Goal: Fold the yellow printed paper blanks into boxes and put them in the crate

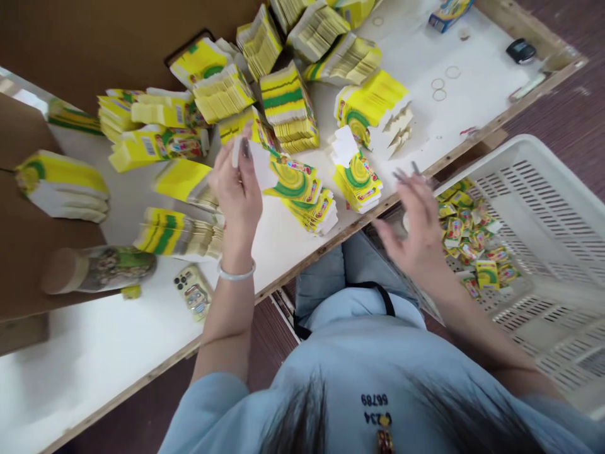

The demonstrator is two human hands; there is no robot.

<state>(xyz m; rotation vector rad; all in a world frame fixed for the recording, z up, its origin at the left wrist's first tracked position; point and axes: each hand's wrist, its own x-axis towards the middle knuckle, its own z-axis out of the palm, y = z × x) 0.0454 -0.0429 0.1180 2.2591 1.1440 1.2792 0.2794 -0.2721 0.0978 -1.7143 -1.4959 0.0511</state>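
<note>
My left hand (pixel 239 180) is closed with thumb and fingers at the white end flap of a flat yellow-and-green carton (pixel 293 180). Under and beside that carton lies a fanned pile of matching cartons (pixel 314 211). My right hand (pixel 418 230) hangs over the table's front edge, slightly blurred, with thumb and fingers apart and nothing visible in it. A small stack of yellow cartons with white flaps (pixel 359 180) lies on the table between both hands. Behind it is a thicker bundle of flat cartons (pixel 373 104).
A white plastic basket (pixel 558 189) to the right holds many small filled boxes (pixel 472 233). More carton bundles (pixel 288 104) cover the table's back. A phone (pixel 193 291) and a jar (pixel 108 268) lie at left. Rubber bands (pixel 438 94) and a black object (pixel 520 50) are at right.
</note>
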